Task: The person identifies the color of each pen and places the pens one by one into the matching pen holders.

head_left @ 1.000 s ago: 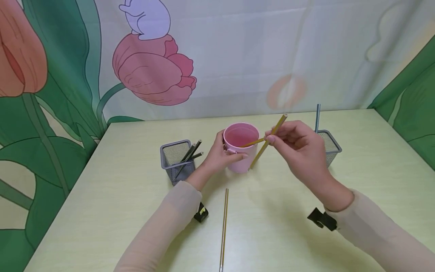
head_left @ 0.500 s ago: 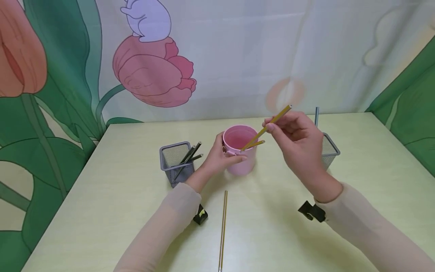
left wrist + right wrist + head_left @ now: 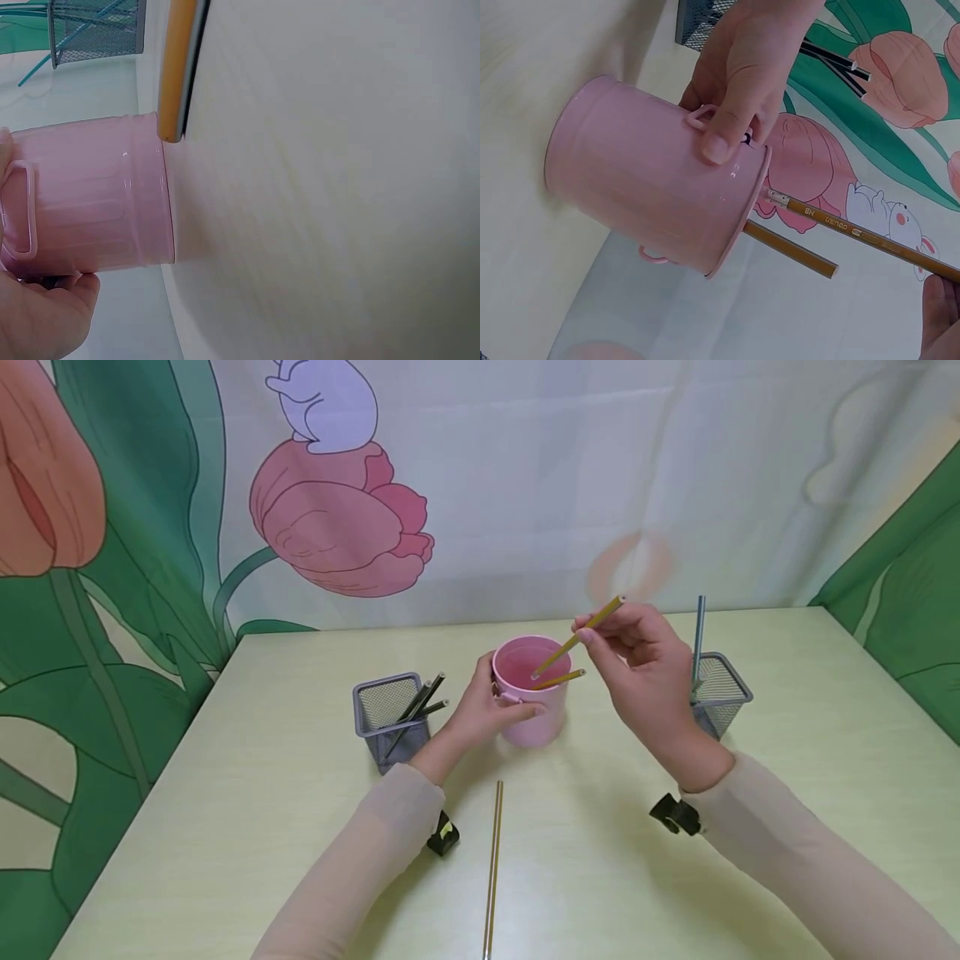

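Note:
A pink bucket (image 3: 534, 722) with small side handles stands upright on the table. My left hand (image 3: 483, 702) grips its left side, the thumb across the front, as the right wrist view also shows. One yellow pencil (image 3: 564, 678) leans inside, its end sticking out over the right rim. Between thumb and fingers my right hand (image 3: 645, 664) pinches a second yellow pencil (image 3: 862, 234), slanted with its lower end at the bucket's mouth. That lower end bears a metal ferrule in the right wrist view. Two more yellow pencils (image 3: 493, 868) lie side by side on the table in front.
On the left stands a grey mesh holder (image 3: 375, 727) with several black pencils (image 3: 422, 697). Behind my right hand, another mesh holder (image 3: 731, 689) has a blue pencil (image 3: 699, 631) in it. A printed curtain (image 3: 510, 485) hangs along the table's back edge.
My right hand has moved left and slightly up, bringing its pencil from beside the bucket to over the mouth. The left hand keeps its hold on the bucket.

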`<act>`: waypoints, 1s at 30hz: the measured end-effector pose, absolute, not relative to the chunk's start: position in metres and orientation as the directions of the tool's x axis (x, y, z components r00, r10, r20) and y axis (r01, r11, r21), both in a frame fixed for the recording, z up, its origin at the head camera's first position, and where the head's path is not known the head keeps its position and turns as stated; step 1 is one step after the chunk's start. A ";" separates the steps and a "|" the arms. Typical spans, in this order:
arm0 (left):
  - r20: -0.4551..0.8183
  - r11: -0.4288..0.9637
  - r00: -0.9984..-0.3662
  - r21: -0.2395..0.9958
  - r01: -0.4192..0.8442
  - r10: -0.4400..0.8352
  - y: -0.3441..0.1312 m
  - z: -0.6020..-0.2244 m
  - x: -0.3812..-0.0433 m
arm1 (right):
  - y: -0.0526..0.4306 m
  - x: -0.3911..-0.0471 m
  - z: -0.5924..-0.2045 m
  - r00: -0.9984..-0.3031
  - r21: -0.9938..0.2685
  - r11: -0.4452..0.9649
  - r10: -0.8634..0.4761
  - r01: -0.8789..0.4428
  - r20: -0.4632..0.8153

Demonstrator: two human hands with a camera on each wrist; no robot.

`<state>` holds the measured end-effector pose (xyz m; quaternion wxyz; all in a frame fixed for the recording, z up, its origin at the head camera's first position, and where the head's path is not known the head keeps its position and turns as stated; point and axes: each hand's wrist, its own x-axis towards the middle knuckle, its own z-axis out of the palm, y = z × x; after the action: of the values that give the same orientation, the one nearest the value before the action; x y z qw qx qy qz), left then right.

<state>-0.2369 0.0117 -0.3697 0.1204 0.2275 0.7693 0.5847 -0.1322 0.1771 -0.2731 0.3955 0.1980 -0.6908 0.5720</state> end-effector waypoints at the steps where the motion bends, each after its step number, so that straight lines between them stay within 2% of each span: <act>1: 0.081 0.215 -0.868 0.954 0.210 0.489 0.012 -0.369 -0.237 | 0.177 -0.133 -0.274 -0.611 -0.636 0.270 0.178 -0.723 0.771; 16: 0.089 0.218 -0.863 0.950 0.223 0.497 0.011 -0.369 -0.236 | 0.177 -0.150 -0.282 -0.681 -0.698 0.285 0.173 -0.657 0.712; 30: 0.093 0.220 -0.861 0.948 0.231 0.501 0.010 -0.367 -0.235 | 0.175 -0.162 -0.294 -0.813 -0.784 0.386 0.130 -0.485 0.567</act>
<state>-0.2353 0.0100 -0.3675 0.1168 0.2367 0.7723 0.5778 -0.1625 0.1750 -0.2936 0.2839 0.1134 -0.7827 0.5421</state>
